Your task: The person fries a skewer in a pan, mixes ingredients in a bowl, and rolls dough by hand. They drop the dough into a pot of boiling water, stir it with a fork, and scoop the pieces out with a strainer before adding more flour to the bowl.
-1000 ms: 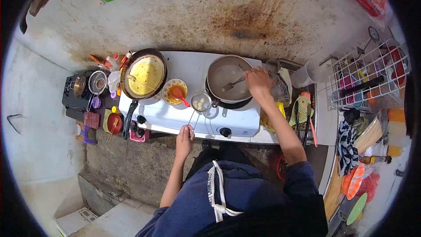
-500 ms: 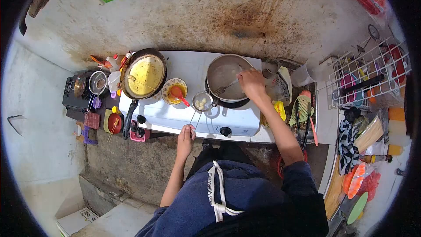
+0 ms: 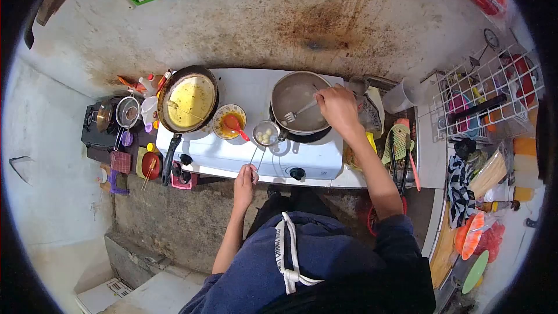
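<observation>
My left hand (image 3: 246,179) is closed on the handle of a small wire strainer (image 3: 267,134), which holds several pale round pieces beside the pot. My right hand (image 3: 336,106) grips a fork (image 3: 298,111) over the pot (image 3: 302,81), its tines low inside over cloudy liquid; whether they touch the liquid is unclear. Left of the strainer, a patterned bowl (image 3: 220,129) holds orange-yellow liquid and a red spoon (image 3: 233,124). Farther left is a black pan (image 3: 212,88) with yellow oil and a thin stick across it.
The white stove (image 3: 244,154) carries the pot, bowl and pan. The pan's black handle (image 3: 171,157) juts over the front edge. Tongs and a green slotted utensil (image 3: 398,139) lie right of the stove. A white wire rack (image 3: 485,96) stands at far right.
The fork in my right hand has tilted, and its tines now look brighter and clearer inside the pot. My left hand and the strainer stay nearly in place. The whole view has shifted slightly.
</observation>
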### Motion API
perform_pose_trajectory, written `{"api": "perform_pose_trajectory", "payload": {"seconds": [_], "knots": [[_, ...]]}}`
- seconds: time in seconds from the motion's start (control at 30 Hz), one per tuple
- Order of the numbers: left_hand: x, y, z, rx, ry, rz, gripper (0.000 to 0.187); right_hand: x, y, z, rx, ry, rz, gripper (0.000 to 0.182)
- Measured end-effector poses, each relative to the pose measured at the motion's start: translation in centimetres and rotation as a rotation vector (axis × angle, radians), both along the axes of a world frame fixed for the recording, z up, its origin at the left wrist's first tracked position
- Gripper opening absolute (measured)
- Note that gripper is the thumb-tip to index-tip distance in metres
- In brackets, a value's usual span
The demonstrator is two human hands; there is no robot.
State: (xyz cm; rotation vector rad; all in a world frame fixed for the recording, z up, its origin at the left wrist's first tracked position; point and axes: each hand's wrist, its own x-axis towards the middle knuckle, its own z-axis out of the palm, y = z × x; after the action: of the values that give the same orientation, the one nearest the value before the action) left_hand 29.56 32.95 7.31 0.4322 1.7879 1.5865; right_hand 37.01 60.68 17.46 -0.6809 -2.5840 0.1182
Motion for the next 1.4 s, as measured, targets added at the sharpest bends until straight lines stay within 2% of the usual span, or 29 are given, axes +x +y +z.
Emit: {"api": "perform_pose_trajectory", "payload": {"seconds": [0.23,0.33,0.43,0.47,0.57,0.63,0.7,0.77,0.9,0.93,1.0,1.13,1.2,1.27,1.33,1.4], "knots": [[-0.4,0.5,-0.8,0.056,-0.021,0.009,0.03,0.2,-2.4,3.4,-0.047,-0.049,-0.098,0.021],[-0.4,1.0,-1.1,0.067,0.024,0.039,0.033,0.1,-3.7,3.9,-0.007,-0.093,0.024,0.018],[-0.4,1.2,-0.3,0.095,0.038,0.047,0.028,0.7,-4.5,4.3,0.048,0.018,0.05,0.018],[-0.4,1.1,-0.3,0.097,0.038,0.048,0.028,1.4,-4.2,4.7,-0.013,0.061,-0.017,0.019],[-0.5,0.5,-0.1,0.104,0.075,0.055,0.033,5.1,-3.1,4.2,-0.263,0.321,-0.156,0.02],[-0.4,0.2,1.2,0.143,0.003,0.096,0.033,8.2,-2.9,2.1,-0.643,0.501,-0.327,0.024],[-0.4,-0.2,2.5,0.166,0.001,0.092,0.033,11.2,-3.9,0.5,-0.839,0.561,-0.464,0.027],[-0.5,-0.7,2.9,0.172,-0.014,0.08,0.032,13.8,-5.7,-2.4,-1.086,0.795,-0.564,0.023],[-0.4,-0.7,5.6,0.182,-0.027,0.076,0.03,18.6,-10.0,-7.6,-1.68,1.09,-0.513,0.02],[-0.5,-0.7,6.0,0.184,-0.028,0.062,0.03,18.4,-11.1,-6.3,-1.672,1.103,-0.52,0.02],[-0.5,-0.6,6.4,0.167,-0.054,0.049,0.029,17.5,-13.5,-3.6,-1.694,1.009,-0.694,0.018],[-0.3,0.3,7.3,0.208,-0.037,-0.026,0.029,17.6,-14.3,-3.3,-1.693,1.128,-0.742,0.022],[-0.2,0.9,7.8,0.214,-0.039,-0.061,0.028,18.6,-13.6,-2.8,-1.37,0.857,-0.57,0.027],[-0.2,1.3,7.9,0.23,-0.009,-0.126,0.028,18.0,-13.2,-2.1,-1.269,0.892,-0.596,0.029],[0.1,1.9,7.7,0.238,-0.016,-0.164,0.028,17.8,-13.3,-2.8,-1.389,0.941,-0.683,0.028],[0.4,2.2,7.7,0.243,-0.023,-0.2,0.028,18.0,-14.0,-6.0,-1.706,1.164,-0.611,0.027]]}}
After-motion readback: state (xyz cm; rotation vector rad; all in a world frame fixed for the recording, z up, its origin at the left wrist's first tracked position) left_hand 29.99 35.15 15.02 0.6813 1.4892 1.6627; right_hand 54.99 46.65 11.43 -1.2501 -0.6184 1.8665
